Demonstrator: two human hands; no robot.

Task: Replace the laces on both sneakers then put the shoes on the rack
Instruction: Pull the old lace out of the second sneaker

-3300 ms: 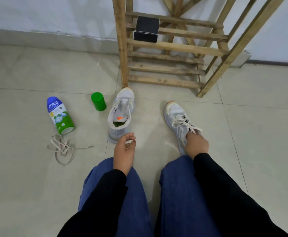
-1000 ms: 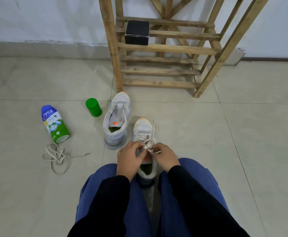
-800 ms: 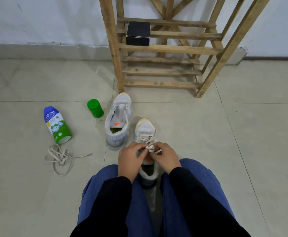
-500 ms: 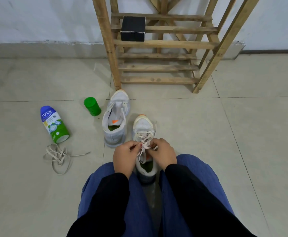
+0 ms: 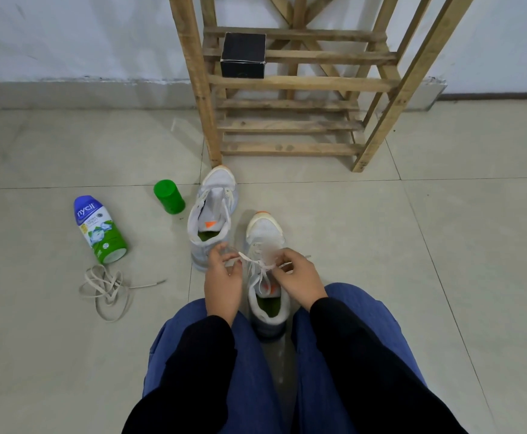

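A pale grey sneaker [image 5: 264, 233] with a white lace stands on the floor between my knees, toe pointing away. My left hand [image 5: 223, 278] pinches one end of that lace on the shoe's left side, and my right hand [image 5: 298, 277] pinches the lace over the tongue. A second sneaker [image 5: 212, 214] stands just left of it with its tongue pulled open; whether it has a lace I cannot tell. A loose beige lace [image 5: 107, 288] lies tangled on the tiles to the left. The wooden rack [image 5: 290, 84] stands against the wall ahead.
A black box [image 5: 243, 59] sits on a rack shelf. A blue and green bottle [image 5: 99, 230] lies on its side at the left, and a green cap [image 5: 169, 196] stands near the left sneaker. Bare tiles stretch to the right.
My right hand brought the laced sneaker from the right to between my knees. Both hands closed on its lace, and they have since drawn apart, pulling the lace sideways.
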